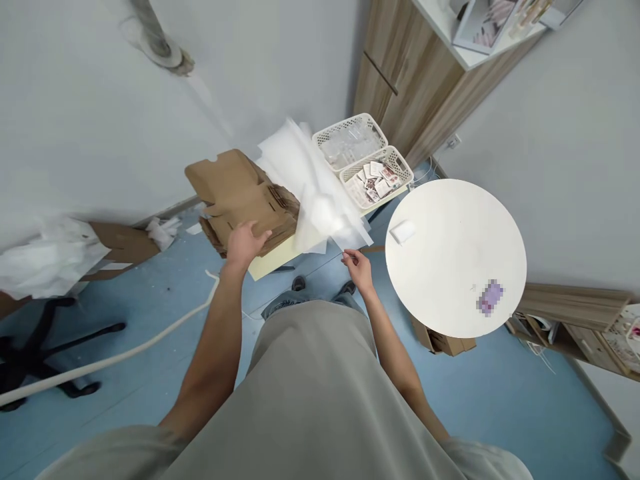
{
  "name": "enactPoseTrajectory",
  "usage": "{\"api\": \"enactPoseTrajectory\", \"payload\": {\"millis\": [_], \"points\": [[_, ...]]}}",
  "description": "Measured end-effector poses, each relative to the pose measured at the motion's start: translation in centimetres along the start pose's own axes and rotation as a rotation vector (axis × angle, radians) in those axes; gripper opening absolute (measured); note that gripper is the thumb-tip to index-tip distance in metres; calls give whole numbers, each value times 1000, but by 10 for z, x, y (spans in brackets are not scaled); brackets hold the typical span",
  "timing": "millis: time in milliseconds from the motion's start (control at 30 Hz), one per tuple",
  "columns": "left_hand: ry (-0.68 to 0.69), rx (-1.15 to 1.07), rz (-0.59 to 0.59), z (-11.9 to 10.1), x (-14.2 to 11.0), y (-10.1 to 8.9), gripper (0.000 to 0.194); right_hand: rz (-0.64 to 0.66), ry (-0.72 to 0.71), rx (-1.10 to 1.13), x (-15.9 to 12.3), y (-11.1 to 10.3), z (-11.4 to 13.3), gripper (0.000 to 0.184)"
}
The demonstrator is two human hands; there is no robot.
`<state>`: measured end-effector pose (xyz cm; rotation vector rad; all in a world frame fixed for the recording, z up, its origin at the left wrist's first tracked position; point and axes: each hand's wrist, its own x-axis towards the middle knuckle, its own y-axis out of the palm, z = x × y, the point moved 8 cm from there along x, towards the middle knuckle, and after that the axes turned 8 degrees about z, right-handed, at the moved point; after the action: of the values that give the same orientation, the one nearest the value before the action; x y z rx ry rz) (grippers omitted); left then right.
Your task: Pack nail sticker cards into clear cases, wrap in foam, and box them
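My left hand [245,244] lies on the near edge of a stack of flat brown cardboard boxes [240,193], its thumb spread away from the fingers. Thin, translucent white packing sheets [300,163] lie beside the stack, their near part hanging over the table edge. My right hand [358,268] is closed in a pinch at the lowest corner of these sheets. Its fingertips are small in view, and the sheet looks smeared just above them. Boxes and sheets rest on a narrow pale yellow table [265,265].
Behind the sheets are two white baskets, one with clear plastic pieces [350,141], the other with printed cards [375,181]. A round white table [450,260] stands right, holding a small white box [403,231]. A pale pole [150,343] and black chair base [43,353] are left.
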<state>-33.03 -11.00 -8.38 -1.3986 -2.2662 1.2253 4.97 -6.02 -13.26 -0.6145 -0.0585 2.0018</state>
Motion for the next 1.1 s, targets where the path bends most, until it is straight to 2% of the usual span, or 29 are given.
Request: {"api": "enactPoseTrajectory", "payload": {"millis": [100,167,233,300,433,600,767,933,1033,1100], "points": [[25,122,190,28,18,1,28,1,-11,27,5,40,24,35],[106,162,235,35,20,3,20,15,-29,15,9,69,41,33],[189,199,252,35,17,4,15,45,-45,-34,14,98,58,31],[249,289,297,31,14,8,22,65,-48,-110,20,123,74,30],[252,523,370,24,17,8,41,108,-44,-308,34,163,105,38],[302,574,406,17,31,2,42,227,-64,-680,59,206,137,53],[344,543,429,25,33,5,43,319,80,-933,70,228,128,51],[373,501,446,18,27,17,38,321,230,-994,75,231,118,41],[368,458,466,11,26,21,35,332,258,-1014,79,229,120,39],[382,384,450,7,25,17,31,345,257,-1017,80,226,123,39]]}}
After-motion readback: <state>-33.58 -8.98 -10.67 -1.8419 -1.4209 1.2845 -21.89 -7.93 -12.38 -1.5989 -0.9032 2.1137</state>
